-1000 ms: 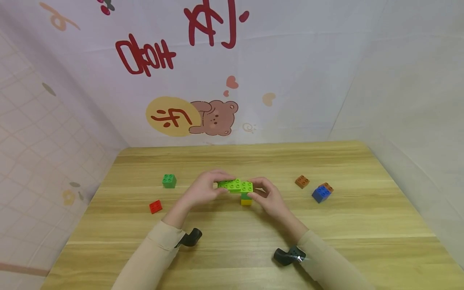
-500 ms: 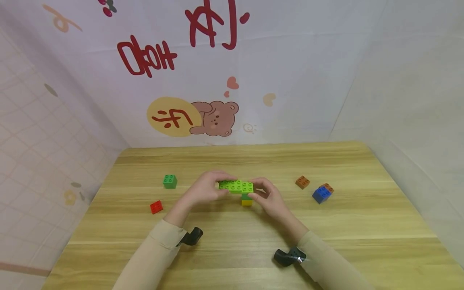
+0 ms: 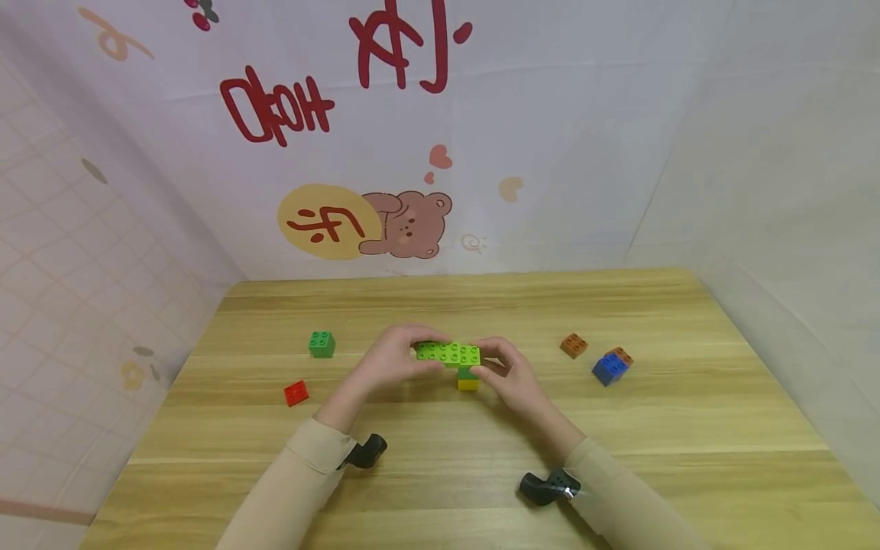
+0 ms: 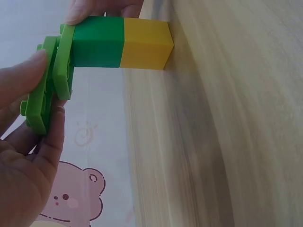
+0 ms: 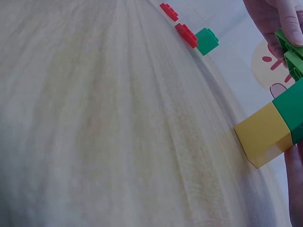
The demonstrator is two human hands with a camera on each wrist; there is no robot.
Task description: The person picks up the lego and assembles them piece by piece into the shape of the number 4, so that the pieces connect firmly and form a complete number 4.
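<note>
A yellow block (image 3: 468, 385) stands on the table with a darker green block (image 3: 465, 373) on top. Over the green block lies a thin light green brick (image 4: 65, 61), jutting out to the left. My left hand (image 3: 395, 356) pinches a second light green brick (image 4: 37, 94) between thumb and fingers; it overlaps the first one's jutting end. Whether the two are pressed fully together I cannot tell. My right hand (image 3: 512, 374) grips the right side of the stack at the upper light green and green pieces. Its fingers are partly hidden in the left wrist view.
To the left on the wooden table (image 3: 440, 473) are a green block (image 3: 321, 344) and a flat red brick (image 3: 296, 393). The right wrist view shows two red pieces (image 5: 186, 36) there. At right lie a brown brick (image 3: 574, 345) and a blue block (image 3: 609, 368) against another brown brick (image 3: 624, 354).
The light green brick in my left hand has shifted slightly and now lines up more evenly with the one on the stack. My right hand keeps its place.
</note>
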